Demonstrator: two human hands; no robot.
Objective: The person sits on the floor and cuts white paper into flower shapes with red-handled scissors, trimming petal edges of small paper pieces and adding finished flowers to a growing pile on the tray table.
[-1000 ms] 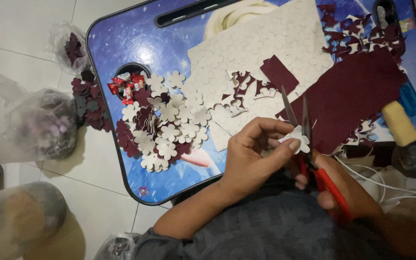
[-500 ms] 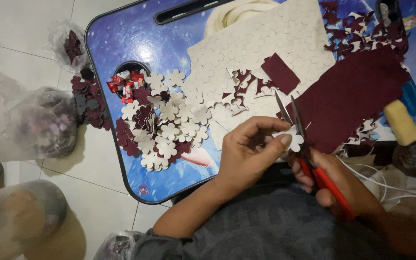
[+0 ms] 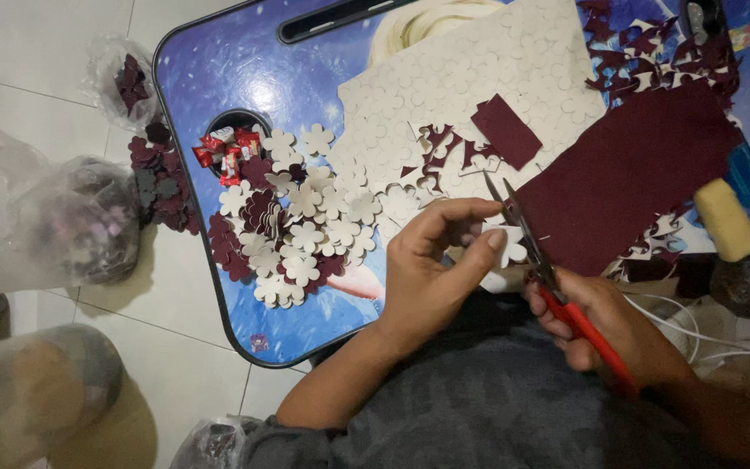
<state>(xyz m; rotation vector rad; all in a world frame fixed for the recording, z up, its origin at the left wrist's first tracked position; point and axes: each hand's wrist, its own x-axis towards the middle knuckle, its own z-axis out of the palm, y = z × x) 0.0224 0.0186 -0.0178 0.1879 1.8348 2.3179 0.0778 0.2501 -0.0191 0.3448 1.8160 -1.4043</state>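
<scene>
My left hand [image 3: 436,265] pinches a small white flower-shaped cutout [image 3: 509,250] between thumb and fingers. My right hand [image 3: 605,321] grips red-handled scissors [image 3: 538,256], whose blades sit against the cutout. Both hands hover over the near edge of a blue picture-printed lap table [image 3: 210,104]. A pile of cut white and maroon flowers [image 3: 297,230] lies on the table to the left of my hands. A white sheet marked with flower outlines [image 3: 470,95] and a maroon sheet [image 3: 627,174] lie beyond them.
Clear plastic bags [image 3: 71,221] holding maroon pieces lie on the white tiled floor at left. Small red wrappers [image 3: 223,152] sit in the table's cup hole. A yellow foam roller [image 3: 726,217] and white cables [image 3: 696,334] are at right. Maroon scraps [image 3: 653,43] lie at the far right.
The scissors have tilted and moved left against the cutout, and my left hand has turned the white flower slightly. The blades look closer together than before.
</scene>
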